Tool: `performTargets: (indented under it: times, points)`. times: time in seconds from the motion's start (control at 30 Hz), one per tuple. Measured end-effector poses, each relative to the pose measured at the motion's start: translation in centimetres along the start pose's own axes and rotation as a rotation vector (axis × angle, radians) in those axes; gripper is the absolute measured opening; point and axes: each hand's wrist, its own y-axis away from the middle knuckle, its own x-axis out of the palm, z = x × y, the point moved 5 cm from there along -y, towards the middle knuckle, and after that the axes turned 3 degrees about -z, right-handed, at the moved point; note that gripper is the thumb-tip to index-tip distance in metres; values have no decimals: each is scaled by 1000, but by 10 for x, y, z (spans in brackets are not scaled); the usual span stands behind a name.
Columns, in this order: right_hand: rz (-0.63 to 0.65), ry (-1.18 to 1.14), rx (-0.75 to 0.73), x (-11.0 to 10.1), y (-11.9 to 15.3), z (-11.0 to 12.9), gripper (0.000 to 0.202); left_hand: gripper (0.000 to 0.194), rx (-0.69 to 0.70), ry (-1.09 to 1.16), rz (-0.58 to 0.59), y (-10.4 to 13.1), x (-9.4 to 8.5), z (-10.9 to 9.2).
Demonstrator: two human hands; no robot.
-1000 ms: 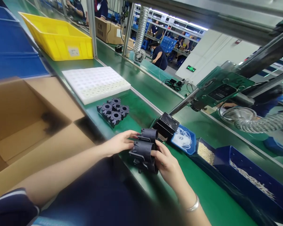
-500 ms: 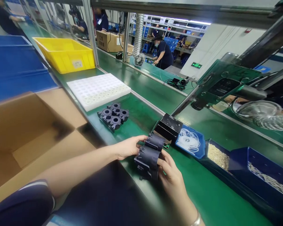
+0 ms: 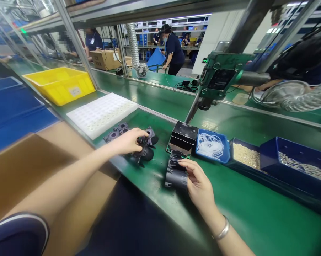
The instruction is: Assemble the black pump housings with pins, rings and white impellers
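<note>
My left hand (image 3: pixel 130 140) is closed on a black twin-cylinder plastic housing (image 3: pixel 147 153), gripping it near its flanged end with thumb and fingers. This piece is tilted, its rounded barrels facing right. Beside it, partly behind my left hand, another black flanged housing (image 3: pixel 113 135) rests on the green bench, ring faces up. My right hand (image 3: pixel 200 181) is wrapped round the right end of a second black twin-cylinder housing (image 3: pixel 175 177), which lies sideways over the bench. The fingertips inside or behind that housing are hidden.
Behind the right-hand housing stands a black block fixture (image 3: pixel 185 131) under a green press head (image 3: pixel 220 76). Rightward are a blue tray of white rings (image 3: pixel 224 158), a bin of cream washers (image 3: pixel 245 156) and a bin of metal pieces (image 3: pixel 272 149). White foam tray (image 3: pixel 101 110), yellow crate (image 3: pixel 61 85) and cardboard box (image 3: pixel 77 217) lie left.
My left hand has let go of the housing in my right hand, moved left and taken hold of one from the pair on the bench, tilting it. The view has shifted.
</note>
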Motion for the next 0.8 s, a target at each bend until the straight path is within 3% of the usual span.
performTargets:
  times: [0.07, 0.13, 0.37, 0.53, 0.6, 0.67, 0.8]
  points:
    - [-7, -5, 12, 1, 2, -3, 42, 57, 20, -352, 122, -5, 10, -1]
    - [-18, -14, 25, 2, 2, -4, 41, 57, 17, -526, 195, -9, 17, -4]
    - [-121, -204, 155, -5, -3, -3, 30, 45, -1, -772, 188, -17, 11, -11]
    - [-193, -479, 410, -9, -5, -10, 35, 44, -27, -854, 160, -14, 5, -15]
    - [-199, -613, 521, -7, -5, -14, 39, 48, 13, -819, 102, -9, 2, -28]
    - [-177, -747, 617, -4, -5, -16, 35, 50, 167, -635, 66, 0, 3, -52]
    - [-89, -959, 748, 5, -5, -18, 29, 49, 568, -144, 242, 25, 22, -105]
